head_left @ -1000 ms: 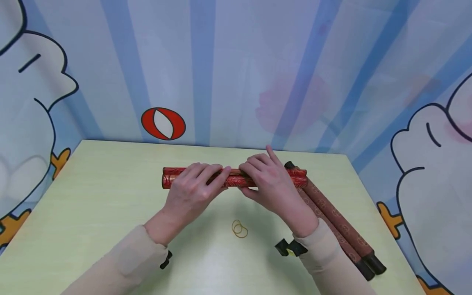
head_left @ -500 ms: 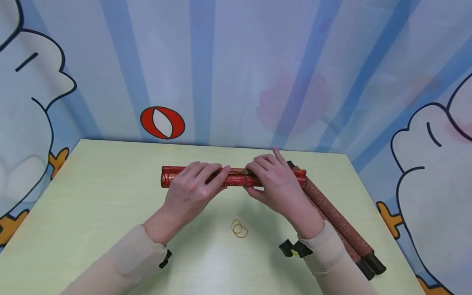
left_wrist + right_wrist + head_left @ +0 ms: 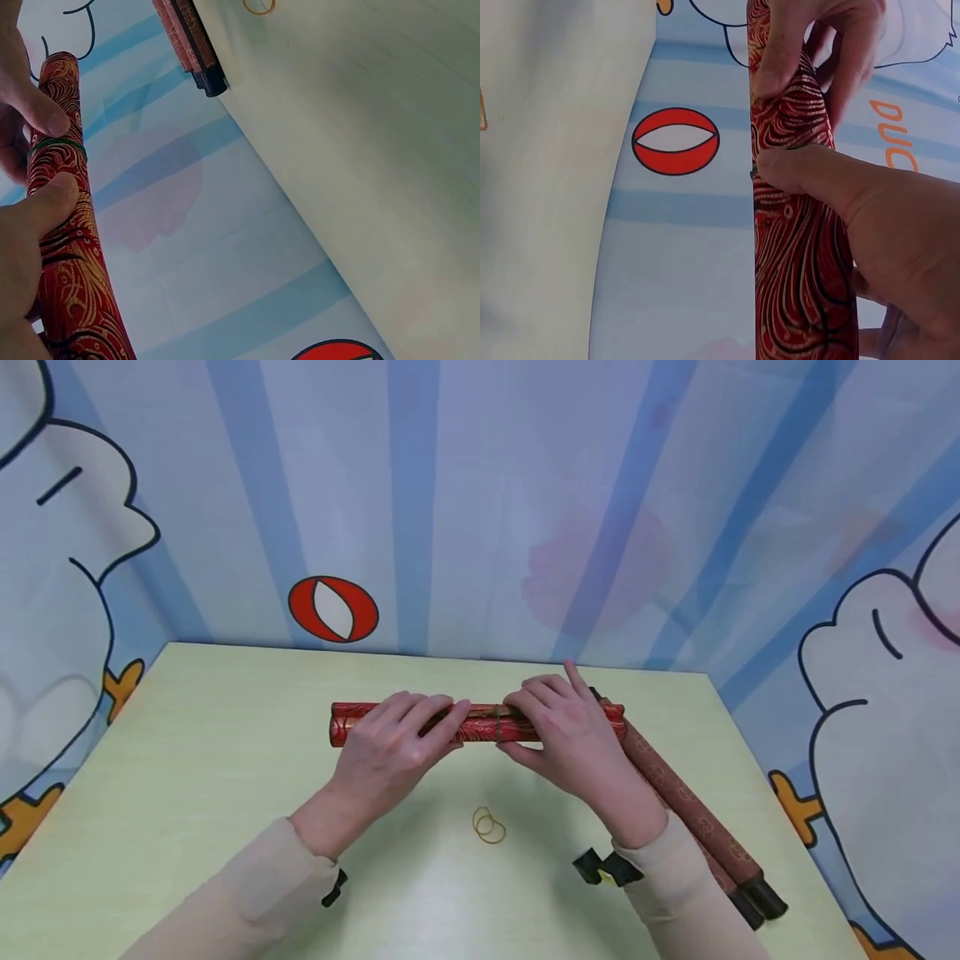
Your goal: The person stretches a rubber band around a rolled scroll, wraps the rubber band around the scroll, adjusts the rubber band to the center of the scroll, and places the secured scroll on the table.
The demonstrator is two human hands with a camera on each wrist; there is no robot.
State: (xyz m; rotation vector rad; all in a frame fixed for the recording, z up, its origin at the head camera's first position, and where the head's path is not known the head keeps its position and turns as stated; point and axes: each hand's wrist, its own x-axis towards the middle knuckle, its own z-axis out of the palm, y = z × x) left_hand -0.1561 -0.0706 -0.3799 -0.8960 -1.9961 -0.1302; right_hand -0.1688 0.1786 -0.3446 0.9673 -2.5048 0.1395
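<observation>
A red scroll [image 3: 347, 727] with a gold and black swirl pattern is held level above the table, looking like two rolls side by side. My left hand [image 3: 393, 739] grips it left of its middle, thumb along the near side. Further right, my right hand [image 3: 566, 735] holds the same scroll between thumb and fingers, its little finger raised. A thin green rubber band [image 3: 58, 142] circles the scroll close to the right thumb and lies between the two hands. Fingers behind the scroll are partly hidden.
Two brown patterned scrolls [image 3: 686, 802] with black ends lie slanted on the right of the pale table [image 3: 187, 760], partly behind the right arm. A few loose yellow rubber bands [image 3: 487, 827] lie in front of the hands. A printed curtain [image 3: 480, 510] stands behind.
My right hand has slid a little to the right along the red scroll, and the green band now shows at its left side. The left hand keeps its hold in place.
</observation>
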